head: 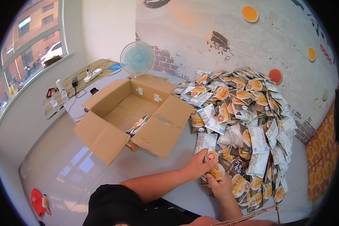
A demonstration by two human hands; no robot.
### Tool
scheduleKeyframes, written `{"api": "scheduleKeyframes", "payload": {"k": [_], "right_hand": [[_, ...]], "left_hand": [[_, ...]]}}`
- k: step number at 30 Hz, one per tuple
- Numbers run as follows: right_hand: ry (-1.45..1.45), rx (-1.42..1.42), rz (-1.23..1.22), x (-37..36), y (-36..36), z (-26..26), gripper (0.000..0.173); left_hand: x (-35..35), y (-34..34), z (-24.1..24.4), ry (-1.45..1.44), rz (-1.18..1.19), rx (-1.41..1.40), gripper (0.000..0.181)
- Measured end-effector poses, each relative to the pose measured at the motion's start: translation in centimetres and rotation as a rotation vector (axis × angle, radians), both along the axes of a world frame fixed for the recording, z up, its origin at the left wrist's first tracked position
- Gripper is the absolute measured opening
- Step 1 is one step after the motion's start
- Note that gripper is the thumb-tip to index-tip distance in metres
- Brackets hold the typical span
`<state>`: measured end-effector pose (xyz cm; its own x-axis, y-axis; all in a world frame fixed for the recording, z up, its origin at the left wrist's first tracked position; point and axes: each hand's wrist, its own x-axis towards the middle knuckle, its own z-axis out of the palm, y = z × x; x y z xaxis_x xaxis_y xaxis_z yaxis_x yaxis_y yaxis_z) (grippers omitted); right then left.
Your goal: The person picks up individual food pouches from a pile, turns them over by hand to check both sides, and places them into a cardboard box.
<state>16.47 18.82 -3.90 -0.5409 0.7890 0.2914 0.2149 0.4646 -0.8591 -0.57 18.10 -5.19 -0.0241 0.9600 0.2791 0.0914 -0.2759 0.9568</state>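
Observation:
Both my hands grip a brown printed sachet (pixel 216 171) at the near left edge of a large heap of sachets. My left hand (pixel 199 166) holds its upper left side, the thumb across its front. Lower down, my right hand (pixel 221 186) pinches the bottom edge. Whether more sachets lie behind this one is hidden. The heap of sachets (pixel 243 104) shows brown fronts with orange cup pictures and white backs. To its left stands an open cardboard box (pixel 113 110), flaps folded outward. Inside, a few sachets (pixel 137 125) lean against the near right wall.
A round desk fan (pixel 137 58) stands behind the box. On a wooden side table (pixel 65 82) at the left are a power strip (pixel 93 75), cables and plastic bottles (pixel 55 104). Patterned orange cartons (pixel 320 161) stand at the right. A red bag (pixel 37 202) lies on the floor.

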Motion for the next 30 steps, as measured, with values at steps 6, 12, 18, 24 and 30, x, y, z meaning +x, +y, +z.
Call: {"api": "scheduleKeyframes", "payload": {"k": [6, 12, 18, 24, 30], "right_hand": [[-0.107, 0.128, 0.063, -0.8, -0.9, 0.5, 0.030], [-0.067, 0.291, 0.058, -1.0, -1.4, 0.5, 0.033], [-0.002, 0.237, -0.028, -0.7, -1.1, -0.7, 0.032], [0.230, 0.153, -0.118, -0.1, -1.1, 0.8, 0.027], [0.155, 0.428, -0.144, 0.7, -0.7, 0.7, 0.045]], "left_hand": [[0.6, 0.5, -1.9, -0.323, -0.019, -0.116, 0.036], [0.5, 1.1, -3.2, -0.256, -0.007, -0.129, 0.035], [0.9, 1.0, -2.8, -0.237, 0.154, -0.016, 0.031], [1.0, -1.3, -0.2, -0.094, 0.198, 0.292, 0.034], [4.0, -3.2, 0.5, -0.319, -0.101, 0.164, 0.054]]}}
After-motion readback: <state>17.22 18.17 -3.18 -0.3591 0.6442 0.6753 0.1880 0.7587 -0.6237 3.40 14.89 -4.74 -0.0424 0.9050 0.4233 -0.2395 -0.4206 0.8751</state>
